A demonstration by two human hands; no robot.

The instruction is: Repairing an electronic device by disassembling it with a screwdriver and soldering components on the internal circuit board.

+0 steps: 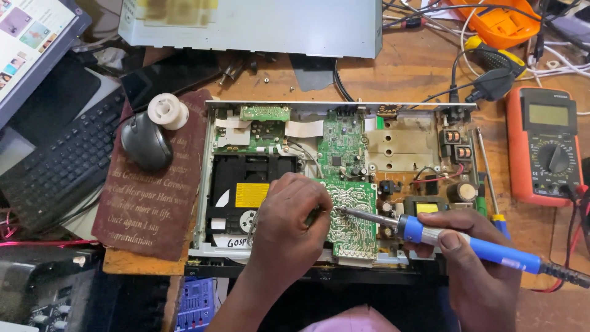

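Observation:
An opened disc player chassis (209, 184) lies on the wooden bench, with green circuit boards and a black disc drive (246, 172) inside. My right hand (473, 264) grips a blue-handled soldering iron (485, 249); its metal tip touches the upturned green circuit board (353, 212) at the front of the chassis. My left hand (286, 221) rests over the drive's edge, fingers closed against the board's left side, pinching something small and dark that I cannot make out.
An orange multimeter (544, 144) lies to the right with its leads. A screwdriver (488, 178) rests beside the chassis. A mouse (145, 140) and white spool (167, 110) sit on a brown pad at left, beside a black keyboard (61, 163). A silver cover (252, 24) lies behind.

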